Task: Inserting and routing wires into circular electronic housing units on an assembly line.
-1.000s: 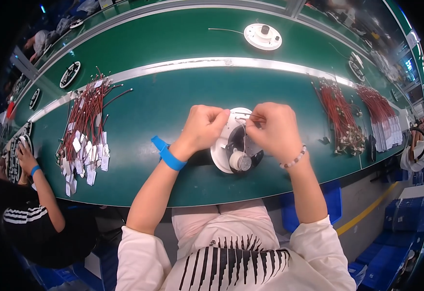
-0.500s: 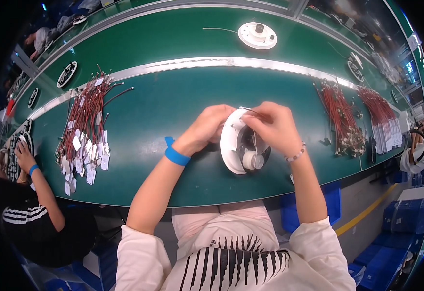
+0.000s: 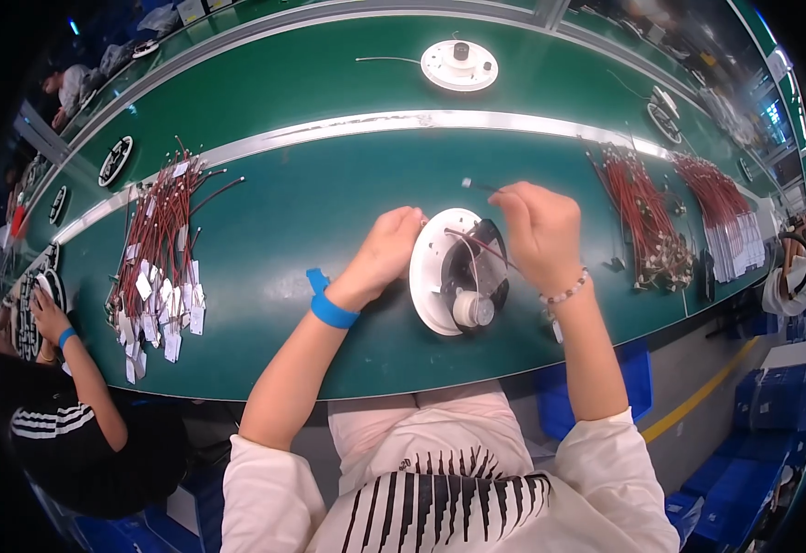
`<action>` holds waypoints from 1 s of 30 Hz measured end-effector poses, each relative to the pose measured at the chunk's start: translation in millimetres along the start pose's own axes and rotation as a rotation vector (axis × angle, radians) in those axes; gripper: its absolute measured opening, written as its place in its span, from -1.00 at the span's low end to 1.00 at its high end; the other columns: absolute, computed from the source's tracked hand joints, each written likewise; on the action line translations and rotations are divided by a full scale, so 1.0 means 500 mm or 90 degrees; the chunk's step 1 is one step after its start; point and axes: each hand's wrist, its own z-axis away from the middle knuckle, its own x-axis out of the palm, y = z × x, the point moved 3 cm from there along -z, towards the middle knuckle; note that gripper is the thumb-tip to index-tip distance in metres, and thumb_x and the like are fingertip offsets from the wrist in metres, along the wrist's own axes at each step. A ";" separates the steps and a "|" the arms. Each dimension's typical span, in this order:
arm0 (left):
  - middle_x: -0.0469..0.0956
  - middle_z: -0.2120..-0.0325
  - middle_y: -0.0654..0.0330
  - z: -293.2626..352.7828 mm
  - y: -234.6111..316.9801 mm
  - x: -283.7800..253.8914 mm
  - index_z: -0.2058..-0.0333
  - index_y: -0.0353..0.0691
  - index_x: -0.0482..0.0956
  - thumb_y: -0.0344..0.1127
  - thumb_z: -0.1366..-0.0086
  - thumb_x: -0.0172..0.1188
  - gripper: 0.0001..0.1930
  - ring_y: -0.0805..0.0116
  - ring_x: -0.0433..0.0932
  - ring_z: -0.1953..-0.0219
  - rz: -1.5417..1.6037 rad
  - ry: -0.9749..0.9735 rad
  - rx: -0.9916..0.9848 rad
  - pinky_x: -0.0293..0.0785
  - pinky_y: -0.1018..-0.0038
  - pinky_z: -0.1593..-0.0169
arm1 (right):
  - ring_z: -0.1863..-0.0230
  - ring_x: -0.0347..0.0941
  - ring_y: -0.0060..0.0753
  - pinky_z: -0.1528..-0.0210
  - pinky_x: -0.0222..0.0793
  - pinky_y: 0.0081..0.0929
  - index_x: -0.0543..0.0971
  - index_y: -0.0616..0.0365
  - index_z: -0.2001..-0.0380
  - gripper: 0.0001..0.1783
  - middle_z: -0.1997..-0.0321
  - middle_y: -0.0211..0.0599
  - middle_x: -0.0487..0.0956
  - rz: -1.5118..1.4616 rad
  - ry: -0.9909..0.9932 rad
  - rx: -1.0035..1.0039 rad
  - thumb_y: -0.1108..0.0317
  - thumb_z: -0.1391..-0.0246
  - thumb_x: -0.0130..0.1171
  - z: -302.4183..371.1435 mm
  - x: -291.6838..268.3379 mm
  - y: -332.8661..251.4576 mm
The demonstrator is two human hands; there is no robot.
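Observation:
My left hand (image 3: 386, 251) is closed on the left rim of a round white housing (image 3: 428, 290), which stands tilted above the green bench. A black inner part (image 3: 488, 269) fills its right side, with a white cylindrical piece (image 3: 473, 310) low on it. Dark red wires cross the housing's upper face toward my right hand (image 3: 543, 232). That hand is held up and to the right of the housing, fingers pinched on a thin cable (image 3: 488, 188). A small pale connector (image 3: 467, 183) at the cable's end points left, apart from the housing.
Red cable bundles with white tags (image 3: 159, 267) lie to the left; more bundles (image 3: 638, 221) (image 3: 721, 217) lie to the right. Past a metal rail (image 3: 329, 130), another white housing (image 3: 459, 66) rests on a green belt. A co-worker's hand (image 3: 50, 318) works at far left.
My right hand has moved from the housing's top edge up and to the right, bringing the cable end away from it. The wires on the housing now show. The housing on the belt has shifted left.

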 end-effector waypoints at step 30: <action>0.43 0.47 0.32 -0.011 -0.010 -0.014 0.38 -0.25 0.41 -0.33 -0.19 0.00 -0.88 0.61 0.37 0.41 -0.078 -0.092 0.185 0.36 0.63 0.35 | 0.63 0.33 -0.06 0.55 0.24 -0.31 0.47 0.24 0.77 -0.81 0.70 -0.10 0.41 0.102 -0.281 -0.102 0.35 0.29 0.15 -0.042 0.057 -0.044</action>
